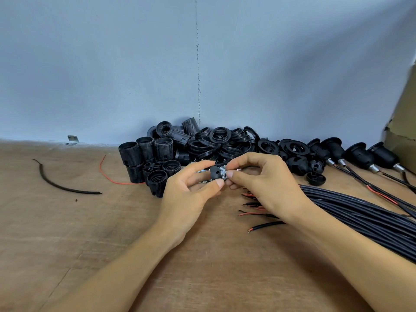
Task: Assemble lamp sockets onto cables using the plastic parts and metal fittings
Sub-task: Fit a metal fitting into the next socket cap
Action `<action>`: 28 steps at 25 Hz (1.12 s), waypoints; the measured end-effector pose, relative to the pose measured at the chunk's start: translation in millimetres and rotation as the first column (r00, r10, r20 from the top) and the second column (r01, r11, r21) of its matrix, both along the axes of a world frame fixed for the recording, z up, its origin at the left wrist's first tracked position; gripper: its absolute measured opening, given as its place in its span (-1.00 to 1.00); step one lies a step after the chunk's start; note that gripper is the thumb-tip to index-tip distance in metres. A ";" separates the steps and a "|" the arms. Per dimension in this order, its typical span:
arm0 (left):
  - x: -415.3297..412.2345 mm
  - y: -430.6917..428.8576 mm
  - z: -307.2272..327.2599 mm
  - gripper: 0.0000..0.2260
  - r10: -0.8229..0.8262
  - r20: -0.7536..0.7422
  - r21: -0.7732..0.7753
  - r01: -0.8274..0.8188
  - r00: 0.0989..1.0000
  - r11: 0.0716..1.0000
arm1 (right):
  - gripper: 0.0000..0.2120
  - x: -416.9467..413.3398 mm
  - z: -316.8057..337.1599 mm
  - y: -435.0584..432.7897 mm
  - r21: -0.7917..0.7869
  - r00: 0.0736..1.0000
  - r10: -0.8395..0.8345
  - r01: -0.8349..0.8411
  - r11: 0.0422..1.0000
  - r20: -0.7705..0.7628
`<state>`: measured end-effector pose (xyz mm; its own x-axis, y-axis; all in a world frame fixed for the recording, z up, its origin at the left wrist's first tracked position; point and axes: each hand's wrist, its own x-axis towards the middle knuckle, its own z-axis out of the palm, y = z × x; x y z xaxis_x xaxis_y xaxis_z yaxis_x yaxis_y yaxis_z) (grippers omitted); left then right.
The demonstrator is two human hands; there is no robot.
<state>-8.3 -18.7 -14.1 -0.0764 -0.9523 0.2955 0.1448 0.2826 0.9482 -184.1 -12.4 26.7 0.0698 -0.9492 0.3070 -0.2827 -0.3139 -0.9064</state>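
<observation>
Cap (213,172) sits above the surface (90,221), pinched in our left hand (186,194). Our right hand (258,183) pinches the fitting (221,171) against it with curled fingers (230,174). We should line up both axes, then twist gently.

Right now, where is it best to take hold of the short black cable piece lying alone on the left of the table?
Pinch the short black cable piece at its curved middle, coming from straight above: it lies flat on the table, touching nothing else, so both sides are free.
</observation>
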 end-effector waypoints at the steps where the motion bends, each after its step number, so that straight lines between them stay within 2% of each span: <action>1: -0.9 0.3 0.9 -0.69 -0.007 -0.027 0.016 0.007 1.000 1.000 | -0.92 -0.5 0.4 -0.1 -0.004 1.000 -0.001 0.001 1.000 -0.013; 5: -1.0 0.7 5.2 -0.78 -0.030 -0.130 0.087 0.042 0.991 0.995 | -0.89 -2.2 0.9 -0.1 -0.006 1.000 0.020 -0.020 1.000 -0.022; 10: 2.0 -3.0 6.8 -0.67 -0.060 -0.287 0.201 0.122 0.956 0.972 | -0.86 -4.7 1.5 -0.9 0.023 1.000 0.016 -0.016 1.000 0.000; 12: 3.6 -4.3 5.7 -0.65 -0.079 -0.288 0.217 0.145 0.955 0.965 | -0.87 -5.7 2.2 -1.4 0.035 1.000 0.027 -0.027 0.999 0.005; 17: 5.1 -5.9 2.8 -0.80 -0.097 -0.245 0.225 0.154 0.965 0.962 | -0.85 -7.6 2.0 -3.8 0.033 0.999 0.032 -0.032 0.999 0.002; 24: 7.0 -6.7 3.0 -0.62 -0.125 -0.270 0.222 0.188 0.955 0.957 | -0.96 -7.1 -4.3 -2.6 -0.046 0.997 -0.027 0.024 0.999 -0.069; 28: 7.8 -5.7 2.4 -0.68 -0.156 -0.272 0.200 0.214 0.950 0.956 | -0.83 -6.1 -8.0 -1.8 -0.122 0.985 -0.092 0.075 0.990 -0.144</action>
<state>-0.5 -24.5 -11.7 -0.2085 -0.9719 0.1088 0.4154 0.0127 0.9095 -190.2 -14.2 18.7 0.0448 -0.9124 0.4069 -0.4415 -0.3834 -0.8112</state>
